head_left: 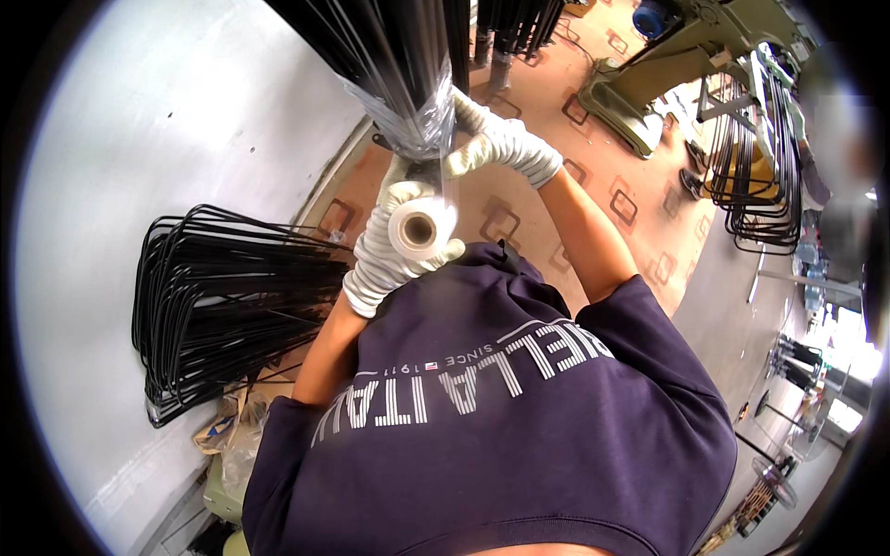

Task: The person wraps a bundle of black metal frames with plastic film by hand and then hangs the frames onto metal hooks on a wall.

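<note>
My left hand (383,246), in a white knitted glove, is closed round a roll of transparent stretch film (422,229), its open core facing up toward me. From the roll a strip of film runs up to a bundle of long black tubes (375,46), whose near end is wrapped in crinkled film (422,125). Against the right side of that wrapped end is my right hand (501,146), also gloved. Its thumb lies on the near side and its fingers curve behind the bundle, partly hidden.
A stack of bent black metal frames (232,301) leans by the pale wall (185,120) at left. More black tubes (519,28) stand beyond the bundle. A green machine (640,93) and hanging black frames (760,167) are at far right, over a patterned floor (603,208).
</note>
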`<move>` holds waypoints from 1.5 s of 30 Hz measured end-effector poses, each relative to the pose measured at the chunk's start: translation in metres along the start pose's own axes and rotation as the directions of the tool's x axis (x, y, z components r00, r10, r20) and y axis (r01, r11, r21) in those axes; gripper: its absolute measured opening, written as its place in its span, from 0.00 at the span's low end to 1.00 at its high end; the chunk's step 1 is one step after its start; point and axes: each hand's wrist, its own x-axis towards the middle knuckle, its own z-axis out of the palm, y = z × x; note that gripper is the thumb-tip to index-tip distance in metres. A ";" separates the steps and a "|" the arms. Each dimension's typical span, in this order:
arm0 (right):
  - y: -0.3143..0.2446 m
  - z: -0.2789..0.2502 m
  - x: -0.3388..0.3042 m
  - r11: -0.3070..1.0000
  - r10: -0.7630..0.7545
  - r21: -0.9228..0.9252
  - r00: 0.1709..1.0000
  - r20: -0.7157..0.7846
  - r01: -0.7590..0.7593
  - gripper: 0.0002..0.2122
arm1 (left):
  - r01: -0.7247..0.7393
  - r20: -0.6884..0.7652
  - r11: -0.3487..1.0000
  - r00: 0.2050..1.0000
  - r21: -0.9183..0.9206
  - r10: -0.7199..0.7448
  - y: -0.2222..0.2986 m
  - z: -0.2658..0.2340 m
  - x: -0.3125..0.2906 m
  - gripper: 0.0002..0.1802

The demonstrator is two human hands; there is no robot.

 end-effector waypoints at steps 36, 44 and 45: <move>0.055 -0.045 0.037 0.942 0.200 -0.146 0.851 -0.485 -0.304 0.25 | 0.323 -0.235 0.866 0.873 -0.382 -0.428 -0.155 -0.010 0.101 0.32; 0.069 -0.043 0.013 0.953 0.132 -0.139 0.783 -0.608 -0.269 0.24 | -0.136 -0.263 0.960 0.962 -0.246 0.069 -0.167 0.027 0.109 0.26; 0.069 -0.043 0.004 0.953 0.122 -0.142 0.768 -0.628 -0.267 0.24 | -0.190 -0.273 0.960 0.953 -0.205 0.130 -0.163 0.030 0.103 0.25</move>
